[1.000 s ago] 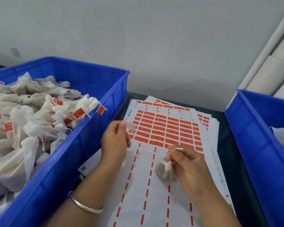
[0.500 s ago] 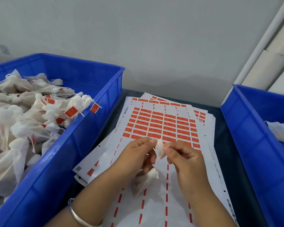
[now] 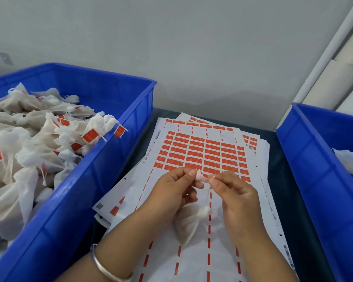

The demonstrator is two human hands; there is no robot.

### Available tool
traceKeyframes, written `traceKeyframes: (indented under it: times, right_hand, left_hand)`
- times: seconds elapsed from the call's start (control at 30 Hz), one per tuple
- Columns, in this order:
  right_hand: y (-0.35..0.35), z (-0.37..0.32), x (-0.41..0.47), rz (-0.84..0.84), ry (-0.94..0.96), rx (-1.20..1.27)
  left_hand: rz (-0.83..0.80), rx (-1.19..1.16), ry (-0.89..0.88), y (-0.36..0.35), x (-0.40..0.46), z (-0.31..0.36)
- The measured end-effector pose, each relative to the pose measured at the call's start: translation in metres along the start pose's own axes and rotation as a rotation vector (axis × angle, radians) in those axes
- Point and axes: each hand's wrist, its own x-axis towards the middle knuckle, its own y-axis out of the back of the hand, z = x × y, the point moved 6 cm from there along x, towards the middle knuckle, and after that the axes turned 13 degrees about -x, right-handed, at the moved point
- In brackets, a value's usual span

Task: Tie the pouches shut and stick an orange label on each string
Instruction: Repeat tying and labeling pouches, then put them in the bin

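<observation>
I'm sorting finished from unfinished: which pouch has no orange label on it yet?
The pouch hanging between the left hand and right hand over the label sheet. Many pouches in the left bin show orange labels.

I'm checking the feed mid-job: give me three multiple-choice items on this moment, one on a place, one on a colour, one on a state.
1. Where do the labelled pouches lie?
A. left bin
B. on the sheets
C. right bin

2. What colour are the bins?
A. green
B. blue
C. grey

3. What are the hands doing?
A. resting flat
B. both pinching something small and white above a hanging pouch
C. lifting a bin

A: the tagged pouches fill the left bin.
B: both bins' walls are blue.
B: the left hand and right hand pinch it over the pouch.
</observation>
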Motion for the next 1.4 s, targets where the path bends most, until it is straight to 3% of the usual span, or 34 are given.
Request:
traceKeyframes:
  times: [0.3, 0.5, 0.97, 1.4]
  right_hand:
    - [0.008, 0.007, 0.004, 0.039, 0.037, -0.015]
    - [0.011, 0.001, 0.002, 0.030, 0.093, -0.082]
    - [0.015, 0.007, 0.005, 0.081, 0.044, -0.126]
    - [0.014, 0.013, 0.008, 0.080, -0.057, -0.030]
  left_hand:
    - [0.002, 0.072, 0.014, -0.004, -0.001, -0.003]
    - [-0.084, 0.089, 0.045, -0.009, -0.003, -0.004]
    - [-0.117, 0.108, 0.111, -0.010, -0.006, -0.005]
    - [-0.139, 0.152, 0.055, -0.011, -0.007, -0.001]
